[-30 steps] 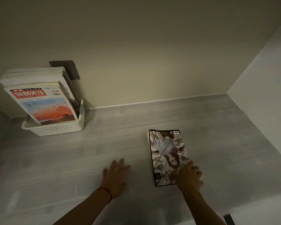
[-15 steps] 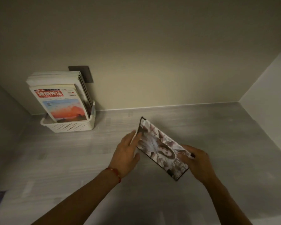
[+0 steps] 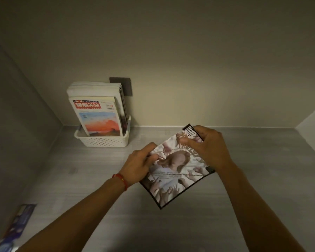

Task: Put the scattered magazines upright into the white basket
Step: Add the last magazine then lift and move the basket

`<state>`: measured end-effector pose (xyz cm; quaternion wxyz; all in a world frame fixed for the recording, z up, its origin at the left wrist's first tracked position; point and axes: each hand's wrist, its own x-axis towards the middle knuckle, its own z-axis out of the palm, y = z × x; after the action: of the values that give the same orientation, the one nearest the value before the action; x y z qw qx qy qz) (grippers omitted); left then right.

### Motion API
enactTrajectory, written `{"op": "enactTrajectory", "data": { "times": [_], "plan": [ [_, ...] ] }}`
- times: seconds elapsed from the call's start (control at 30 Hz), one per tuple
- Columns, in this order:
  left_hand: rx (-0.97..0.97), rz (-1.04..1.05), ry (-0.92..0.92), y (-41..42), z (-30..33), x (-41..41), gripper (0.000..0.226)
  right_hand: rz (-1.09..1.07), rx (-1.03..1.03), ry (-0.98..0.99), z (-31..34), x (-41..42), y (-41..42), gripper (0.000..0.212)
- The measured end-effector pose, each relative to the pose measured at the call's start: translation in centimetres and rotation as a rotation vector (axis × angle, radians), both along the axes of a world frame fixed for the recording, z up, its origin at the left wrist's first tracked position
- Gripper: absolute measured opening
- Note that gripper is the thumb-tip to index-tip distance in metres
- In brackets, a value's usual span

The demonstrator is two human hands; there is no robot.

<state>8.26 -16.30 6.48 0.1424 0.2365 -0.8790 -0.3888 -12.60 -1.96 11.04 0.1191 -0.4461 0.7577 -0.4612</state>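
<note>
- Grey wood-grain floor (image 3: 244,206): bears every item. A blue magazine (image 3: 16,226) lies flat at the lower left, well apart from the hands, and has yet to be collected.
- White basket (image 3: 105,141): stands in the far left corner against the wall and already carries several upright magazines, the front one (image 3: 98,118) with a red title block and sunset cover. Hazard: free space appears limited to the front gap, so a skewed insertion may catch the rim or tip the leaning stack.
- Held magazine (image 3: 175,168): raised and tilted, one corner pointing down, well apart from the basket. Hazard: a thin, flexible body may sag, fan open, or slip during transfer.
- Right hand (image 3: 207,148): fingers curled over the upper corner, thumb on the cover.
- Left hand (image 3: 140,164): fingers curled, pinching the left edge.
</note>
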Motion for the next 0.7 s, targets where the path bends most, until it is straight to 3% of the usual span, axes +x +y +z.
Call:
{"op": "enactTrajectory", "data": {
  "times": [0.07,0.1,0.2,0.23,0.33,0.47,0.63,0.7],
  "plan": [
    [0.123,0.103,0.095,-1.0,-0.1,1.7,0.006,-0.174,0.008,0.106,-1.5,1.0,-1.4,0.047],
    [0.215,0.176,0.149,-1.5,0.0,2.4,0.008,-0.259,0.02,0.063,-2.5,1.7,-1.9,0.059],
    [0.485,0.367,0.271,-3.4,0.6,4.8,0.012,-0.296,0.186,-0.405,-5.6,5.9,-2.9,0.092],
    [0.531,0.414,0.29,-4.2,0.7,5.7,0.011,-0.175,0.222,-0.551,-6.7,7.6,-3.2,0.089],
    [0.61,0.525,0.314,-6.5,0.6,8.0,0.013,0.285,0.194,-0.718,-8.9,12.0,-4.4,0.038],
    [0.638,0.527,0.368,-9.8,0.0,11.6,0.02,0.319,0.157,-0.457,-8.7,13.5,-8.0,0.004],
    [0.532,0.467,0.464,-15.1,0.4,13.8,0.024,0.226,0.134,-0.208,-6.5,13.4,-15.2,0.034],
    [0.419,0.482,0.485,-17.9,1.0,13.9,0.02,0.152,0.11,-0.119,-5.5,13.5,-18.6,0.032]
  ]
}}
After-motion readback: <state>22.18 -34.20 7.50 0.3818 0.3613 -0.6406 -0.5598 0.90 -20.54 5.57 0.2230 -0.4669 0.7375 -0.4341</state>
